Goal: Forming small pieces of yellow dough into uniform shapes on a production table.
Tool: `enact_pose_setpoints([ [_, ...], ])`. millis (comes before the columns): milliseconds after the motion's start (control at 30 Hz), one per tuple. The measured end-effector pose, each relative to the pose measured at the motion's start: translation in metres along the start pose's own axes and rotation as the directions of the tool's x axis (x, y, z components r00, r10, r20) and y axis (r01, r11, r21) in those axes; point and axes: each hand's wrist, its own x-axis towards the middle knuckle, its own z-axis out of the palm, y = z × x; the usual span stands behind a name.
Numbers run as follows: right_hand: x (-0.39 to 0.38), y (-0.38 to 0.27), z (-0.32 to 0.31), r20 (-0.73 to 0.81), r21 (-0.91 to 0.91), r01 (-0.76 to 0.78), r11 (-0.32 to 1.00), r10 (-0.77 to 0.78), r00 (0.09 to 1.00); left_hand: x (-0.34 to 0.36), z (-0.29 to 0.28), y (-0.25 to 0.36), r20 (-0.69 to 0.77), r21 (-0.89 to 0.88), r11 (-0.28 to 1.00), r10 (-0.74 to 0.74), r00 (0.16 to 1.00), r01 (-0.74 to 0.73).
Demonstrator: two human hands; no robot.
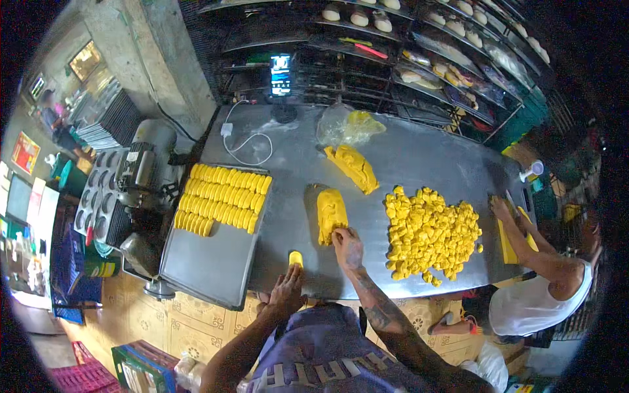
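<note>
My left hand lies at the front edge of the dark worktable, open, its fingers stretched out and touching a small flattened yellow dough piece. My right hand is to its right, fingers pinched on the near end of an elongated yellow dough lump. A second long dough lump lies behind it. A heap of small yellow chunks sits to the right. On the left, a metal tray holds rows of shaped yellow pieces at its far part.
A mixer and muffin pans stand left. Behind are shelves of dough, a lit phone on a stand, a white cable and a plastic bag. A co-worker works at the right end.
</note>
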Motion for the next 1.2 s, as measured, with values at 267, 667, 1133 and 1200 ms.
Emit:
enact_pose_setpoints([
  [267,-0.017,0.035,0.0,0.672,0.277,-0.479,0.833,0.188,0.716,-0.005,-0.01,0.01,-0.114,-0.063,0.998,0.02,0.993,-0.027],
  [667,-0.093,-0.049,0.087,0.239,0.023,0.061,0.998,-0.065,0.969,0.027,0.0,-0.063,-0.323,-0.45,0.893,-0.134,0.937,-0.027],
  [1133,-0.08,-0.065,0.038,0.472,-0.008,0.053,0.999,-0.043,0.88,0.065,-0.004,-0.047,-0.566,-0.446,0.895,-0.276,0.777,-0.007],
  [1200,-0.067,-0.055,0.045,0.267,0.187,0.139,0.972,-0.187,0.945,0.059,-0.005,-0.044,-0.616,-0.367,0.926,-0.169,0.769,-0.091],
])
